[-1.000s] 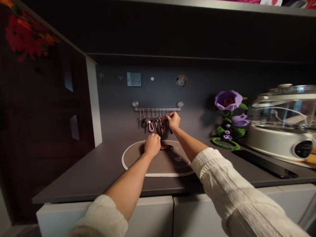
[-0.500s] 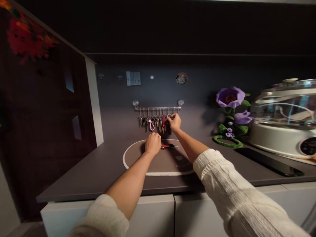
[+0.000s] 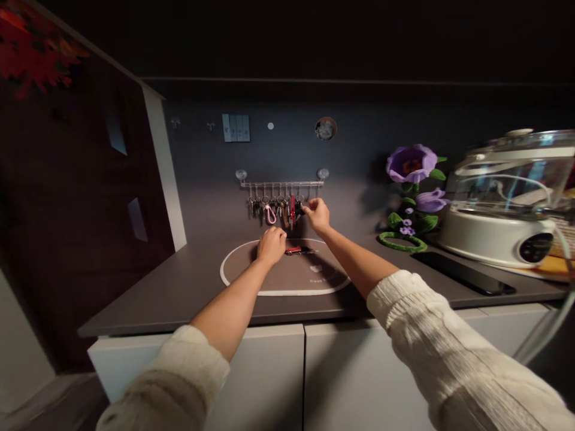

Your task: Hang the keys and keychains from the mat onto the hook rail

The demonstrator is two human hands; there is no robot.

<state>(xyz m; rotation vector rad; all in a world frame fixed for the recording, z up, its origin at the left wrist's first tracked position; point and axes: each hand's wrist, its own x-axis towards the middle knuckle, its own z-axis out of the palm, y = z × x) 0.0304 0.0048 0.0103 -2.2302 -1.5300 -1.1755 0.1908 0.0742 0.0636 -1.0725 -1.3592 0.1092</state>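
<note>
My right hand (image 3: 318, 215) is just right of a key ring with dark keys (image 3: 300, 206), which hangs from the clear hook rack (image 3: 283, 184) on the wall. Its thumb and forefinger are apart, with the thumb tip close to those keys. Several other key sets hang to the left, one with a pink loop (image 3: 270, 214) and one with a red strap (image 3: 292, 206). Low over the oval mat (image 3: 242, 281), my left hand (image 3: 272, 245) has its fingers curled in; whatever they may hold is hidden. Beside it a red pocket knife (image 3: 294, 251) lies on the mat.
Purple crocheted flowers (image 3: 412, 164) stand to the right, behind a black phone-like slab (image 3: 465, 274). A white appliance with a clear top (image 3: 494, 233) is at far right. A dark shelf hangs overhead; the counter edge (image 3: 179, 323) runs in front.
My right hand has moved slightly right and down, away from the key ring, which now hangs from the rack. My left hand has kept its place. The view has shifted a little.
</note>
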